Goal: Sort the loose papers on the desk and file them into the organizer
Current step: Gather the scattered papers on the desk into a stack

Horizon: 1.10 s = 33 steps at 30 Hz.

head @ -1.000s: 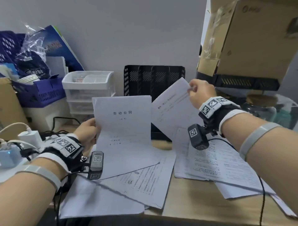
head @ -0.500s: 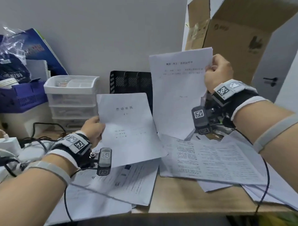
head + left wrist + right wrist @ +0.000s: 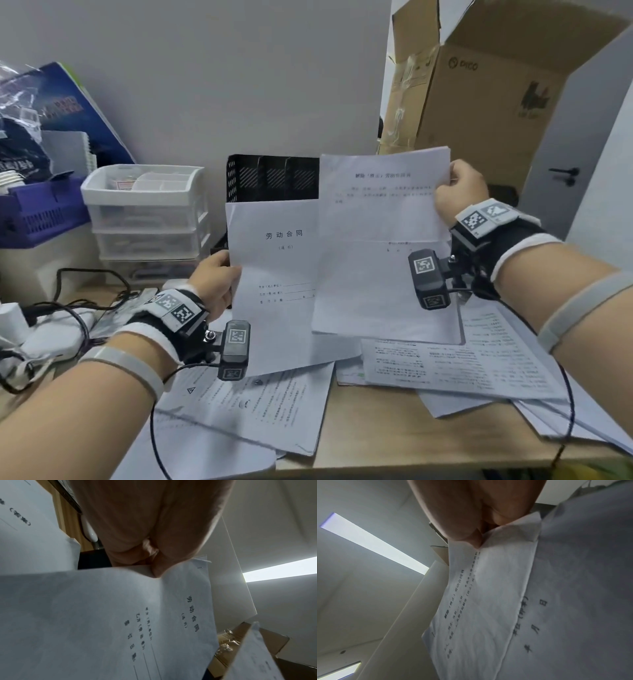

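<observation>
My left hand (image 3: 219,277) pinches the left edge of a stapled white contract document (image 3: 274,274), held upright; the left wrist view shows the thumb (image 3: 157,566) on its page (image 3: 120,615). My right hand (image 3: 459,195) pinches the upper right edge of a second printed document (image 3: 380,240), held upright and overlapping the first; its pages (image 3: 488,595) show in the right wrist view. Behind both stands the black mesh organizer (image 3: 270,178), its lower part hidden. Several loose papers (image 3: 445,366) lie on the wooden desk (image 3: 370,425).
A white drawer unit (image 3: 144,209) stands left of the organizer, and a blue basket (image 3: 37,209) sits further left. An open cardboard box (image 3: 486,102) rises at the back right. Cables and a charger (image 3: 51,318) lie at the left. More sheets (image 3: 246,407) overhang the desk's front edge.
My right hand has lowered its document and brought it left, so it now overlaps the contract. My left hand has raised the contract more upright. The view has shifted.
</observation>
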{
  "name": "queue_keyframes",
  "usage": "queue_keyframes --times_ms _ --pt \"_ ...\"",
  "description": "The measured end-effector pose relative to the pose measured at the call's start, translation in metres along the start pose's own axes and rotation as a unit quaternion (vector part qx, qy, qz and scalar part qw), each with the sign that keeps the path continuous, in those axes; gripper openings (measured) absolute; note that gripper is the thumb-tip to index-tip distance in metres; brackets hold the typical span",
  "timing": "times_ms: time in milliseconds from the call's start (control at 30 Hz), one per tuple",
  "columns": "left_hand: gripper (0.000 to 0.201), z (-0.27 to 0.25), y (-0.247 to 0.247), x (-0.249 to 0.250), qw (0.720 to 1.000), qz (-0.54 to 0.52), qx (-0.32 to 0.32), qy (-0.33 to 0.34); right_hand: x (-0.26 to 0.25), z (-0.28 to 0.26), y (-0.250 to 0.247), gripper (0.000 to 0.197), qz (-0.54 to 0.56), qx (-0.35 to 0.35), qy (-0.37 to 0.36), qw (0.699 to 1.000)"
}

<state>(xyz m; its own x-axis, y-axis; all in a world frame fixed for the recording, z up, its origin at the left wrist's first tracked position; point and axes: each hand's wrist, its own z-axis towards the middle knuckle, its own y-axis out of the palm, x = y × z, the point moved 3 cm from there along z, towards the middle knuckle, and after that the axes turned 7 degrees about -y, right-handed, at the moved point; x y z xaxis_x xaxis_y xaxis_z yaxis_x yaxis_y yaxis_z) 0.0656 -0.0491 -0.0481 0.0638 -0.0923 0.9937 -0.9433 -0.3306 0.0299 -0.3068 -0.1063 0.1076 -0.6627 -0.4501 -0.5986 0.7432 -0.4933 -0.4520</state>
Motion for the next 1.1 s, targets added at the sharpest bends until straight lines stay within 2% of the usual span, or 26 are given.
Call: queue_keyframes --times_ms 100,200,333,433,533,733,900,1000,1067,1100 --pt "0.034 0.004 -0.003 0.000 1.000 -0.014 -0.010 0.012 0.007 -0.007 0.016 0.015 0.014 -0.047 0.018 0.999" --pt "0.030 0.008 -0.016 0.004 0.998 -0.038 0.031 0.041 0.020 -0.013 0.032 0.018 0.017 -0.074 0.043 0.996" --pt "0.020 0.015 -0.055 0.013 0.985 -0.058 0.133 0.093 0.036 -0.018 0.043 0.014 0.008 -0.055 0.064 0.996" --pt "0.021 0.009 -0.065 0.019 0.979 -0.082 0.146 0.116 0.040 -0.022 0.047 0.015 0.016 -0.039 0.064 0.997" --pt "0.023 0.006 -0.052 0.020 0.985 -0.058 0.104 0.124 0.037 -0.025 0.053 0.014 0.047 -0.043 0.067 0.996" --pt "0.017 0.002 0.014 0.018 0.990 -0.026 0.024 0.136 0.021 -0.029 0.066 0.022 0.154 -0.099 0.075 0.980" --pt "0.019 0.002 0.057 0.023 0.984 -0.030 0.012 0.173 0.007 -0.032 0.066 0.020 0.234 -0.116 0.085 0.961" --pt "0.021 0.004 0.067 0.028 0.979 -0.038 0.047 0.196 0.004 -0.034 0.063 0.016 0.279 -0.092 0.098 0.951" --pt "0.021 0.004 0.070 0.032 0.973 -0.043 0.073 0.213 0.004 -0.039 0.061 0.013 0.364 -0.088 0.121 0.919" --pt "0.021 0.003 0.071 0.035 0.971 -0.046 0.083 0.221 0.006 -0.043 0.061 0.021 0.412 -0.104 0.141 0.894"
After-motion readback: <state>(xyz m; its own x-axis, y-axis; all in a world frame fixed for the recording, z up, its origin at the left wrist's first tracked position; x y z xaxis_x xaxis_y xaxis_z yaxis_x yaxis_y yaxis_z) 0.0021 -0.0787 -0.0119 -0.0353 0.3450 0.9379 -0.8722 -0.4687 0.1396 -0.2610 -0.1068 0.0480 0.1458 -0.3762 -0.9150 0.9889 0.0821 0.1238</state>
